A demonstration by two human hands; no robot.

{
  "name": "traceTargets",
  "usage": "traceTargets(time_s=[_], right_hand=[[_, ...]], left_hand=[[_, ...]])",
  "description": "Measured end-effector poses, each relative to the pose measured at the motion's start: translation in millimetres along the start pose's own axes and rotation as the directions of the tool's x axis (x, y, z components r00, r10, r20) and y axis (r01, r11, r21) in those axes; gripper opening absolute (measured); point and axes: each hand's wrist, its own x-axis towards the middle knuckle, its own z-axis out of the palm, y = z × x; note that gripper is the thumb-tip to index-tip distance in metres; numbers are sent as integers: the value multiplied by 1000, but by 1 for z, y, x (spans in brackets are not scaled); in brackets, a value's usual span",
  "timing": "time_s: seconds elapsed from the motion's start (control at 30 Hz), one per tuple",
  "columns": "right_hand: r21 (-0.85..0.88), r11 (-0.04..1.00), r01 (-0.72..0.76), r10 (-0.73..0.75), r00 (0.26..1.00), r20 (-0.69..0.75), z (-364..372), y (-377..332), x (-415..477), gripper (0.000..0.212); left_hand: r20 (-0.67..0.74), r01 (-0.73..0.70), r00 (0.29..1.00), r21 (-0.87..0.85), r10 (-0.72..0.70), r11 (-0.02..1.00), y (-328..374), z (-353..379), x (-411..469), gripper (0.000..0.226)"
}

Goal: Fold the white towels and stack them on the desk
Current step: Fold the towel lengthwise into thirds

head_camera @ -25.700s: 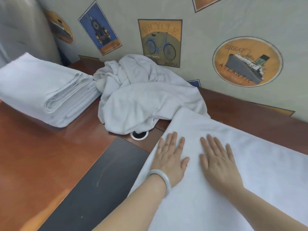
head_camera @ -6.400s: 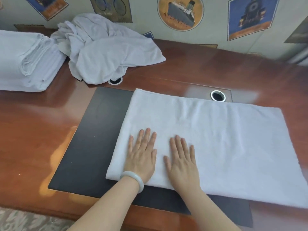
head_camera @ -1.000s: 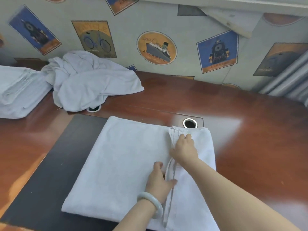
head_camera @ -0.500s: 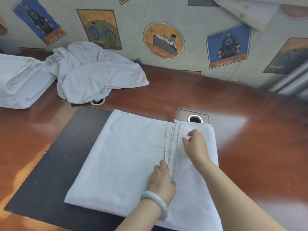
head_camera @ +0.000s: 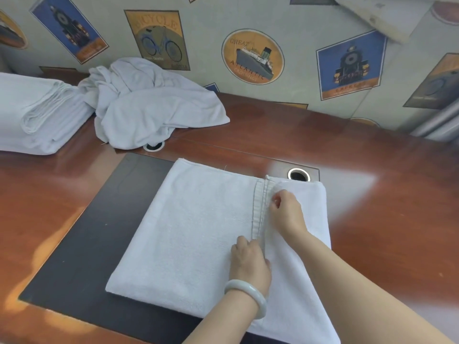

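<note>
A white towel lies partly folded on the dark desk pad, its right part turned over so the hemmed edges run down its middle. My left hand, with a pale bangle on the wrist, pinches the hems at their near end. My right hand pinches the same hems farther up. A stack of folded white towels sits at the far left. A crumpled pile of unfolded towels lies beside it against the wall.
The brown wooden desk has two round cable holes, the right cable hole just behind the towel and the left cable hole half under the crumpled pile. A papered wall with pictures bounds the back.
Since a second ago, both hands have slid slightly along the hemmed edges and straightened them into a neater line. The towel stays in place on the pad.
</note>
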Motion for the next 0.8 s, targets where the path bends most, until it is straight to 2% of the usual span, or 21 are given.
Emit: traceTargets(time_s=[0.03, 0.1, 0.17, 0.23, 0.27, 0.3, 0.33, 0.4, 0.47, 0.57, 0.63, 0.8], right_hand=[[-51, 999, -13, 15, 999, 34, 5, -4, 1, 7], [-152, 987, -59, 71, 995, 72, 11, -12, 7, 28], [-219, 971, -92, 111, 991, 74, 13, -17, 14, 29], [-188, 975, -122, 138, 988, 73, 10, -18, 23, 10], [-144, 982, -126, 138, 988, 71, 6, -17, 25, 9], [-85, 988, -128, 133, 989, 64, 3, -16, 27, 22], [-28, 992, -126, 128, 990, 62, 0, -14, 27, 25], [45, 993, -110, 108, 993, 48, -1, -11, 24, 13], [12, 997, -73, 72, 994, 87, 6, -14, 17, 6], [-139, 987, -76, 93, 988, 119, 21, -24, 16, 30], [-194, 976, -96, 112, 991, 75, 27, -30, 17, 30], [-131, 986, -106, 116, 990, 75, 21, -26, 22, 24]], left_hand=[[-6, 14, 1000, -33, -14, 999, -2, 0, -2, 19], [21, 55, 998, -96, -53, 994, -4, 0, -5, 23], [51, 77, 996, -144, -70, 987, -7, -2, -7, 20], [36, 67, 997, -194, -61, 979, -11, -3, -9, 17], [25, 58, 998, -223, -54, 973, -12, -3, -10, 17], [18, 58, 998, -255, -55, 965, -14, -3, -10, 18], [22, 71, 998, -289, -67, 955, -15, -4, -10, 18], [54, 119, 993, -336, -107, 934, -20, -7, -10, 17], [96, 158, 986, -324, -134, 933, -25, -8, -10, 14], [127, 186, 980, -274, -156, 944, -27, -11, -11, 5], [132, 191, 978, -231, -164, 954, -26, -11, -10, 7], [87, 152, 986, -148, -140, 977, -25, -9, -12, 10]])
